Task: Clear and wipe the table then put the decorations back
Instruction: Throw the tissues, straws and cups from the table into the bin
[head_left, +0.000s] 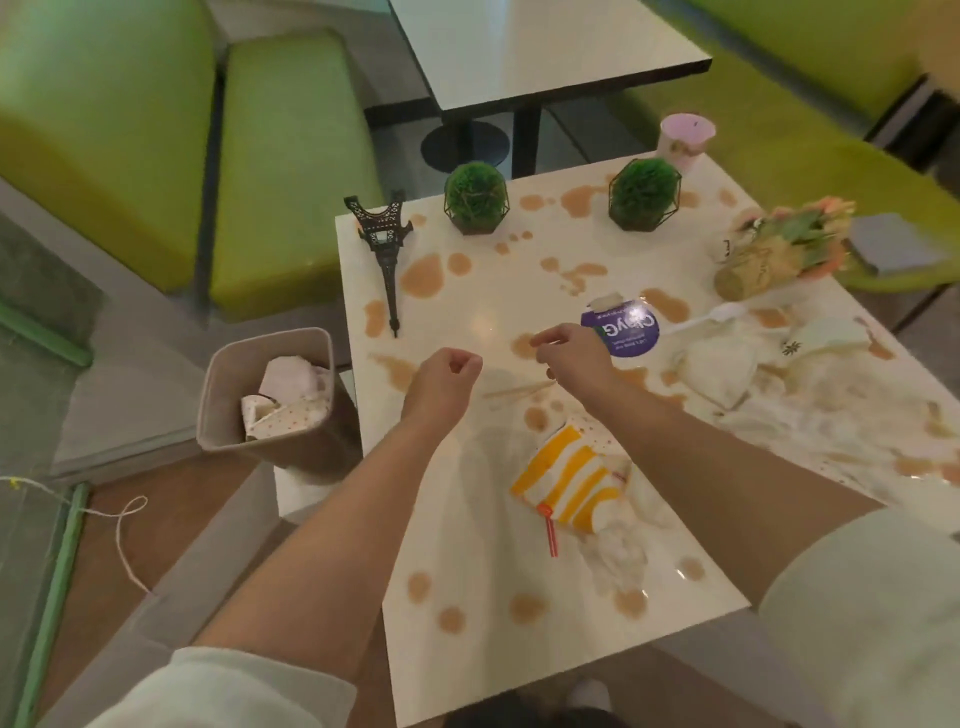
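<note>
The white table (467, 530) is spotted with brown spills. My left hand (444, 382) hovers over its left part, curled into a fist with nothing visible in it. My right hand (571, 353) is beside it, fingertips pinched together just above a thin wooden stick (519, 389); whether it holds anything is unclear. Litter on the table: a purple round lid (631, 332), a white plastic spoon (711, 317), crumpled napkins (727, 369) and a yellow-striped wrapper (566, 483). Decorations stand at the far side: an Eiffel tower model (384, 249), two green ball plants (475, 197) (644, 195) and a flower bouquet (779, 249).
A beige bin (311, 447) holding paper trash stands against the table's left edge. A pink cup (685, 137) sits at the far corner. Green benches (291, 171) flank the table, a grey pad (888, 244) lies on the right one, and another table (545, 47) stands behind.
</note>
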